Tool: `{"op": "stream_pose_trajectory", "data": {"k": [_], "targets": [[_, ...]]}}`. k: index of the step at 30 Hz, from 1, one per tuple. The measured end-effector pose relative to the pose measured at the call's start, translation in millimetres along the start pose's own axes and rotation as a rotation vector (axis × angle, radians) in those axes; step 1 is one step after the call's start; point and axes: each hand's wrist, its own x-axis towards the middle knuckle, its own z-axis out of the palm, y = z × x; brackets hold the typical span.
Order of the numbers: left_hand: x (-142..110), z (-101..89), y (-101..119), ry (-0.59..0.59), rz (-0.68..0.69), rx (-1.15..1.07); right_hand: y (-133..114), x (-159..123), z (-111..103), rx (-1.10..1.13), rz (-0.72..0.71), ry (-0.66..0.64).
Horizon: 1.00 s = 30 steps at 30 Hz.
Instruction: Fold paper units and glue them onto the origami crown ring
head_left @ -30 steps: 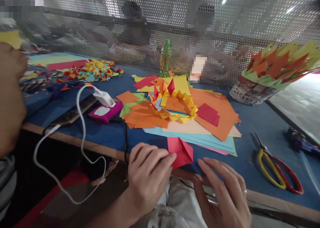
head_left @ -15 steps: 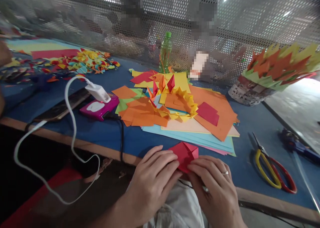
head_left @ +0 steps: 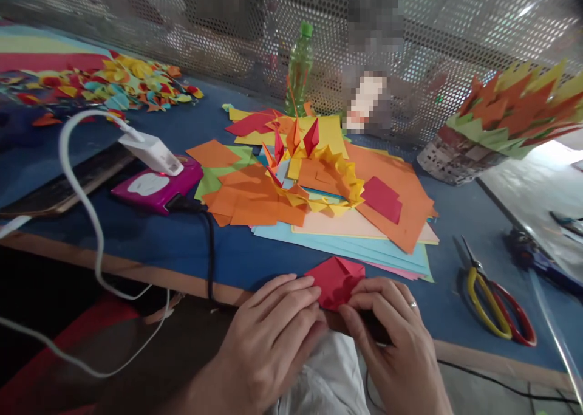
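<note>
A partly folded piece of red origami paper [head_left: 336,281] lies at the table's near edge, a crease and a flap showing near its upper right corner. My left hand [head_left: 277,330] holds its left side, fingers close together on top and the thumb hidden below. On the lower right, my right hand [head_left: 392,318] pinches the paper between thumb and fingers; a ring is on one finger. Just beyond the hands, a ring of folded yellow paper [head_left: 348,175] with red and orange points [head_left: 311,138] rests on stacked coloured sheets [head_left: 337,240].
Scissors [head_left: 494,302] and a blue glue gun [head_left: 537,260] lie at right, near a paper-leaved basket [head_left: 460,157]. A purple power bank [head_left: 159,187], white charger [head_left: 152,152] and phone [head_left: 68,175] sit left. Paper scraps [head_left: 136,84] and a green bottle [head_left: 300,75] are farther back.
The upper right flap of the red paper lies flatter, and my right thumb and fingers have shifted along its right edge. The camera view has turned slightly.
</note>
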Motion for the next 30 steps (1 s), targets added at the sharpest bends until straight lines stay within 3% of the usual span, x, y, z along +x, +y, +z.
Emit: {"op": "stream_pose_trajectory", "data": {"k": [15, 30], "targets": [[-7.2, 5.1, -9.9, -0.046, 0.101, 0.065, -8.0, 8.8, 4.8, -0.095, 0.084, 0.022], [-10.1, 7.8, -8.7, -0.039, 0.051, 0.126, -5.4, 9.5, 4.5, -0.100, 0.061, 0.002]]}}
